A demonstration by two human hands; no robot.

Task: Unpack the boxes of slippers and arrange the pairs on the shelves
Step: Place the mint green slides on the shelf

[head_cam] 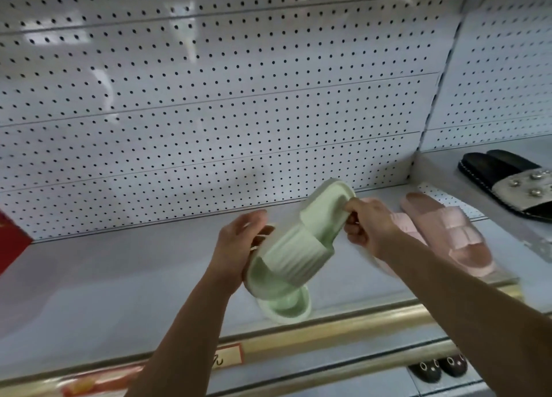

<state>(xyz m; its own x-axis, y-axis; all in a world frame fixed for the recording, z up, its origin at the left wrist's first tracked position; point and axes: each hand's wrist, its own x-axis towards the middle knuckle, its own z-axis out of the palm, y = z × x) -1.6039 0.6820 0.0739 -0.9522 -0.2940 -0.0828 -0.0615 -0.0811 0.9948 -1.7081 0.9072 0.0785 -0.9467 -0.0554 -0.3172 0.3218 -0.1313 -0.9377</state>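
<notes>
A pair of pale green slippers (298, 247) is held together just above the grey shelf (119, 277), one slipper lying over the other. My left hand (239, 244) grips the pair's left side, fingers curled round the edge. My right hand (367, 223) pinches the upper slipper near its far end. A pink pair (442, 235) lies on the shelf right of my right hand, partly hidden behind it.
A black pair with a studded silver strap (507, 181) lies on the neighbouring shelf at right. White pegboard (209, 98) backs the shelf. A red box corner (12, 241) shows at far left. Dark shoes (439, 369) sit on the shelf below, beneath the gold price rail (328, 328).
</notes>
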